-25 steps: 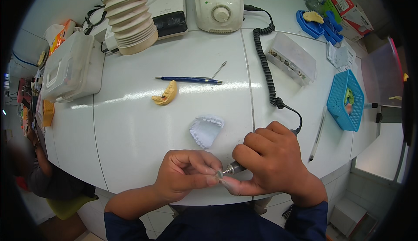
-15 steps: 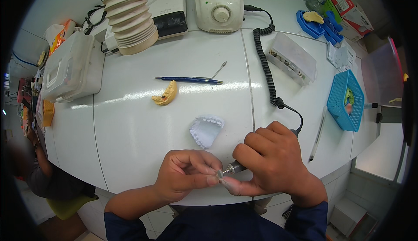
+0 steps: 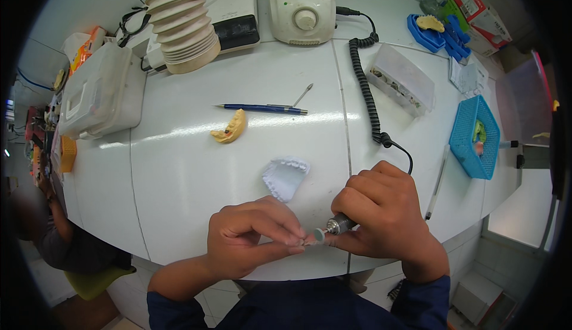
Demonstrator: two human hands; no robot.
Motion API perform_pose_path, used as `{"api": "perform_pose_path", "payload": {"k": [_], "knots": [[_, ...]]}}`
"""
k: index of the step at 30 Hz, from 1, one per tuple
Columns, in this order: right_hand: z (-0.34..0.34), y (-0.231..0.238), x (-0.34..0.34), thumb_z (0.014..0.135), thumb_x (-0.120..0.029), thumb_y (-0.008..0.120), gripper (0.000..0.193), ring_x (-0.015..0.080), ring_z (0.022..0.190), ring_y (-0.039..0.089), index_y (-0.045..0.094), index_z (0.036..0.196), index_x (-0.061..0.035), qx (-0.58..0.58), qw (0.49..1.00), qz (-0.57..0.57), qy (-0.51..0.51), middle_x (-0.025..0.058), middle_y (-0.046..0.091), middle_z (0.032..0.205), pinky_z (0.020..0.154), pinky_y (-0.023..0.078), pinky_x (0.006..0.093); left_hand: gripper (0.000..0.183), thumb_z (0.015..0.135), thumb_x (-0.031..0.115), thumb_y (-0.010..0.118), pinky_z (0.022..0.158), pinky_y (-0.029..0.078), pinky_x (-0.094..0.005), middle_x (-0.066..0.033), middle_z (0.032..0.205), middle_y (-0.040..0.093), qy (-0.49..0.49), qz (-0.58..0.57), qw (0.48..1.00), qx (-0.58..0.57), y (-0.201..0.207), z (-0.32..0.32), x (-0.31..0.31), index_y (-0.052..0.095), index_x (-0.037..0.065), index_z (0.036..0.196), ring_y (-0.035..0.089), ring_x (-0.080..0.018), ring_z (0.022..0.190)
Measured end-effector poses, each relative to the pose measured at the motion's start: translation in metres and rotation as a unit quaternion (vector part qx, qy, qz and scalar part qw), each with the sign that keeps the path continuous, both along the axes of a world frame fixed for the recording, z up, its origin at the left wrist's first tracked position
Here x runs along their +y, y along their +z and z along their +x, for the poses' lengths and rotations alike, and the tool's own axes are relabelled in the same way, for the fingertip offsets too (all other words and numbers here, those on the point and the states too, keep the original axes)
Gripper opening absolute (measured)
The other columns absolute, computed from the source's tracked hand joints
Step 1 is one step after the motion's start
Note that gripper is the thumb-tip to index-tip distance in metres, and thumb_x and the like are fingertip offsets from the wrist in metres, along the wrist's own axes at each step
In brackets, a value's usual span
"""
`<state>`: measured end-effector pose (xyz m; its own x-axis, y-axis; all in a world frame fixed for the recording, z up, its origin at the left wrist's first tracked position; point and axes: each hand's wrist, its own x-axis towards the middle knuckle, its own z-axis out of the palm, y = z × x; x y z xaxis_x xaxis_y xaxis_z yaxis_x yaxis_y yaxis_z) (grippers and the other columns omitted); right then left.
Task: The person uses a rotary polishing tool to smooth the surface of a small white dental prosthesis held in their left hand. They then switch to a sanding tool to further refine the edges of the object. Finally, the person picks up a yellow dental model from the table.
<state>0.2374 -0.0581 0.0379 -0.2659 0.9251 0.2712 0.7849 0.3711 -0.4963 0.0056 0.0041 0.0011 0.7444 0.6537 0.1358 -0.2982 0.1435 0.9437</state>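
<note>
Grey metal showed at the nose of the rotary handpiece (image 3: 342,224), which I found in the right hand (image 3: 387,217), fingers curled closed around it. The left hand (image 3: 253,234) had its thumb and fingertips pinched together on a small piece (image 3: 306,242), too small for me to identify; it lay just beside the handpiece's round disc (image 3: 319,235), contact unconfirmed. Beyond the hands I recorded a white dental cast (image 3: 287,180) on the table (image 3: 179,199), then a yellow cast (image 3: 232,129), and a black coiled cord (image 3: 368,91) reaching a cream control box (image 3: 302,5).
</note>
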Motion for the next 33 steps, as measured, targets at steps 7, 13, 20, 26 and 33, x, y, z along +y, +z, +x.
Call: {"api": "perform_pose_path", "payload": {"k": [7,13,20,26,33], "knots": [[-0.002,-0.0048,-0.0005,0.056,-0.026,0.083,0.04,0.0171,0.059,0.054,0.052,0.077,-0.0121,-0.012,1.0,0.005,0.0,0.0005,0.047,0.066,0.055,0.035,0.0318,0.03,0.068,-0.01,0.084,0.071,0.051,-0.0317,-0.0131,0.085,0.069,0.04,0.081,0.994,0.055,0.0037,0.0028,-0.0016,0.063,0.003,0.085,0.064,-0.0204,0.081],[-0.003,-0.007,-0.0006,0.055,-0.024,0.08,0.039,0.0169,0.058,0.054,0.052,0.079,-0.0124,-0.022,1.0,0.004,0.007,0.0003,0.047,0.067,0.055,0.035,0.0315,0.03,0.068,-0.008,0.085,0.071,0.051,-0.0317,-0.0122,0.084,0.068,0.042,0.068,0.995,0.067,0.005,0.0033,-0.0029,0.063,0.003,0.085,0.064,-0.02,0.081],[-0.0029,-0.0082,0.0,0.054,-0.025,0.08,0.039,0.0171,0.058,0.053,0.052,0.078,-0.0123,-0.025,1.0,0.01,0.006,0.0003,0.046,0.066,0.054,0.035,0.0315,0.028,0.07,-0.008,0.084,0.073,0.053,-0.0311,-0.0117,0.086,0.069,0.045,0.062,0.995,0.063,0.004,0.0029,-0.0036,0.064,0.003,0.087,0.066,-0.02,0.083],[-0.0019,-0.0041,0.0011,0.059,-0.03,0.083,0.039,0.0172,0.056,0.053,0.052,0.074,-0.0121,-0.006,1.0,0.012,0.002,0.0003,0.046,0.064,0.054,0.035,0.0315,0.02,0.075,-0.007,0.08,0.077,0.055,-0.0305,-0.0134,0.094,0.072,0.033,0.097,0.992,0.067,0.0025,-0.0007,0.0005,0.072,0.0,0.092,0.069,-0.0209,0.088],[-0.0026,-0.0031,0.0011,0.071,-0.046,0.08,0.044,0.0172,0.054,0.05,0.053,0.073,-0.012,0.006,1.0,0.012,0.007,0.0005,0.045,0.063,0.054,0.033,0.0312,0.013,0.084,-0.008,0.071,0.081,0.056,-0.0311,-0.0164,0.097,0.071,-0.007,-0.09,0.996,0.021,-0.0007,-0.0014,-0.0028,0.073,-0.001,0.095,0.069,-0.0213,0.091]]}}
